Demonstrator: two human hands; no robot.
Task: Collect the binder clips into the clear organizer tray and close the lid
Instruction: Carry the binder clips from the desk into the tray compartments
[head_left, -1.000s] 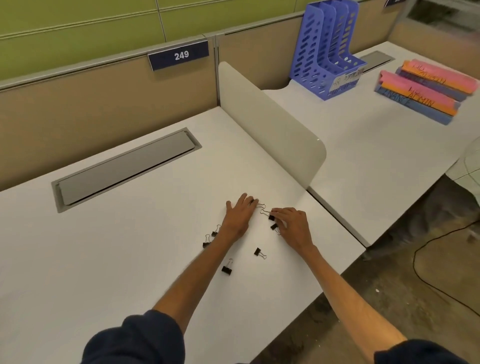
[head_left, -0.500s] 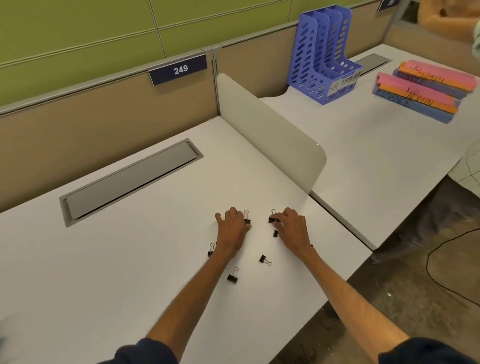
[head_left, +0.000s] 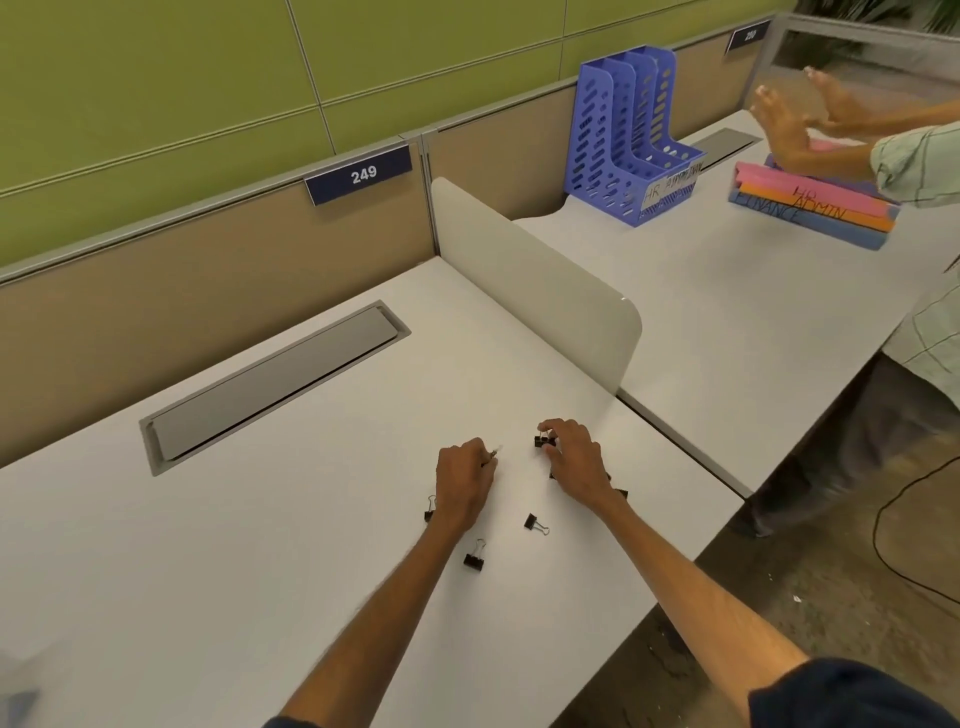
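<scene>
Several small black binder clips lie on the white desk (head_left: 260, 545). My left hand (head_left: 464, 480) is curled, and the wire handles of a clip poke out at its fingertips. My right hand (head_left: 574, 457) pinches a black binder clip (head_left: 543, 441) between thumb and fingers. Loose clips lie near my wrists: one (head_left: 535, 523) between my forearms, one (head_left: 474, 557) by my left forearm, one (head_left: 429, 509) left of my left wrist, and one (head_left: 620, 492) partly hidden behind my right wrist. No clear organizer tray is in view.
A low white divider (head_left: 530, 280) stands just behind my hands, and a grey cable hatch (head_left: 270, 379) is set into the desk at the back left. On the neighbouring desk stand a blue file rack (head_left: 628, 140) and stacked coloured folders (head_left: 815, 208). Another person's hands (head_left: 795, 124) hover there.
My left hand has curled round the clip that lay at its fingertips. My right hand has kept its pinch on a clip. Another person's hands have come into view at the right.
</scene>
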